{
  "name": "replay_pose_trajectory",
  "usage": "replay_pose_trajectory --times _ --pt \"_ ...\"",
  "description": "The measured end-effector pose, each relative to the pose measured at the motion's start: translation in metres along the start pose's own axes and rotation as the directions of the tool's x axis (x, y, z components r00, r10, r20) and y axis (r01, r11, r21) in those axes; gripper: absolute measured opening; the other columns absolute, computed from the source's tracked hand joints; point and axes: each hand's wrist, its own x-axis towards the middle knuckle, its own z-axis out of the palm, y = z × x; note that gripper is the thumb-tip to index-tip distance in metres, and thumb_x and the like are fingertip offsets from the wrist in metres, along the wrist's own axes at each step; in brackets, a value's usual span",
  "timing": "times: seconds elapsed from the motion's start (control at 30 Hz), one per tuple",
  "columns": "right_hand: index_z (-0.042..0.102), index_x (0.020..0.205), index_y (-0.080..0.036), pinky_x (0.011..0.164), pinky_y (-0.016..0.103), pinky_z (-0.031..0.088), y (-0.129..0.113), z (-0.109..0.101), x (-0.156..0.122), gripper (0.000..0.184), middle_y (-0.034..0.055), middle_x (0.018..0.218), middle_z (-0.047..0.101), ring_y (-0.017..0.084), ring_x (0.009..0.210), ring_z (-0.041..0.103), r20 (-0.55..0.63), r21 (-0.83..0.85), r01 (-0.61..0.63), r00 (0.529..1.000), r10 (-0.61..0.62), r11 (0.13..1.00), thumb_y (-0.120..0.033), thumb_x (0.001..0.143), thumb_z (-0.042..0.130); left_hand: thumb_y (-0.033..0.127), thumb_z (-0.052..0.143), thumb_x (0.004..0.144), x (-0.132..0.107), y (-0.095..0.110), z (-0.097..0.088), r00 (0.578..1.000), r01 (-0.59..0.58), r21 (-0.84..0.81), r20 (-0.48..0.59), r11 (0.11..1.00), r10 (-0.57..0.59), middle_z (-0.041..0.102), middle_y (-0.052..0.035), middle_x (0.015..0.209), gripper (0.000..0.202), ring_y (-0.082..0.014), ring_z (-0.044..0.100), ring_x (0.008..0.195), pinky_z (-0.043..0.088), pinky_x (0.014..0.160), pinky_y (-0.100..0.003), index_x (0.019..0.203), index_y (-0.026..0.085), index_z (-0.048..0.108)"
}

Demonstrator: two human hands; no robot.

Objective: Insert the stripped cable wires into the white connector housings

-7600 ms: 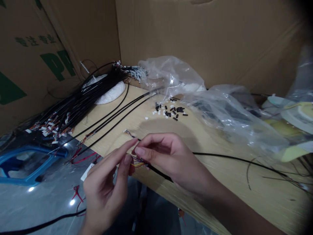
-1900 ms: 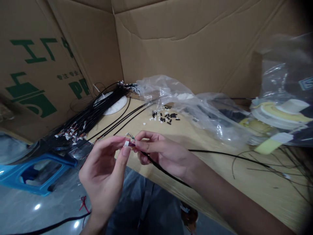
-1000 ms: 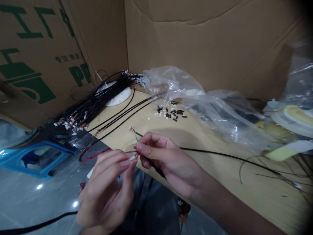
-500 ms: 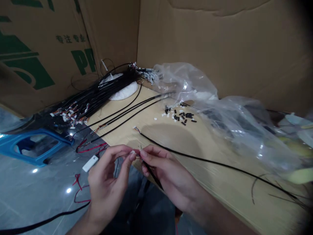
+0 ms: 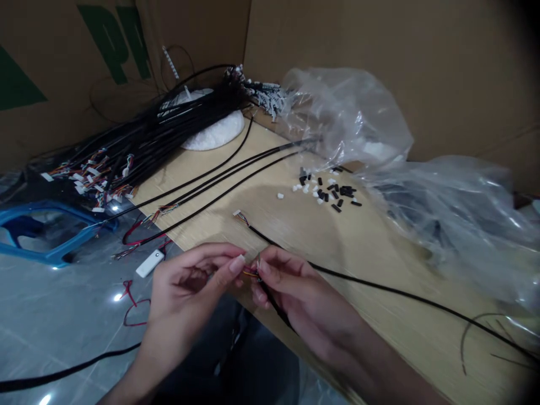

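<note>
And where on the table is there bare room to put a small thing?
Bare tabletop shows between the scattered pieces and the long cable behind the right hand, and between that cable and the right forearm. Crowded: back left, with the cable bundle; back right, with clear plastic.

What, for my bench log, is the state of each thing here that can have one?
Bare left hand, pinched at thin coloured wires.
Bare right hand, pinching a round black cable.
Thin coloured wires, exposed at that cable's end.
Long black cable beyond the hands, lying loose.
Large black cable bundle, heaped.
Clear plastic sheeting, crumpled.
Small black and white pieces, scattered.
Blue plastic frame, upright or tipped unclear.
</note>
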Motion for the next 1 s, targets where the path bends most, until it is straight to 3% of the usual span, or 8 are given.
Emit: replay_pose_trajectory --times 0.13,0.3,0.63,1.0 --pt "0.069 0.069 -0.017 0.058 0.022 0.039 -0.006 0.001 -0.001 0.025 -0.0016 0.071 0.065 0.007 0.057 0.053 -0.036 -0.106 0.044 0.998 -0.048 0.993 -0.035 0.069 0.087 0.012 0.078 0.077 0.002 -0.003 -0.003 0.997 0.056 -0.040 0.053 0.998 -0.054 0.076 0.0001 0.062 0.016 -0.0134 0.072 0.052 0.060 0.048 -0.016 0.080 0.028 0.082" --pt "0.071 0.066 -0.017 0.056 0.020 0.039 -0.012 0.006 -0.006 0.021 -0.0029 0.059 0.061 0.007 0.057 0.053 -0.049 -0.212 0.142 0.987 -0.156 0.967 -0.031 0.073 0.084 0.018 0.081 0.077 0.001 -0.001 -0.004 0.989 0.106 -0.089 0.110 0.990 -0.096 0.077 0.0001 0.062 0.011 -0.0134 0.071 0.050 0.061 0.049 -0.018 0.081 0.029 0.082" --pt "0.073 0.068 -0.018 0.052 0.021 0.034 -0.019 0.008 -0.013 0.018 -0.0017 0.064 0.060 0.006 0.056 0.047 0.097 -0.112 0.105 0.991 -0.095 0.988 -0.030 0.078 0.081 0.031 0.087 0.071 -0.002 0.012 0.003 0.988 0.152 -0.133 0.045 0.979 -0.147 0.076 -0.0021 0.062 0.010 -0.0149 0.069 0.047 0.062 0.047 -0.023 0.077 0.026 0.082" --pt "0.071 0.063 -0.018 0.052 0.020 0.040 -0.020 0.011 -0.019 0.018 -0.0011 0.058 0.062 0.007 0.054 0.052 -0.052 -0.209 0.153 0.985 -0.167 0.966 -0.027 0.072 0.083 0.035 0.084 0.075 -0.004 0.010 0.006 0.994 0.086 -0.157 0.080 0.984 -0.075 0.076 0.0019 0.062 0.007 -0.0095 0.069 0.049 0.059 0.049 -0.013 0.076 0.029 0.082"
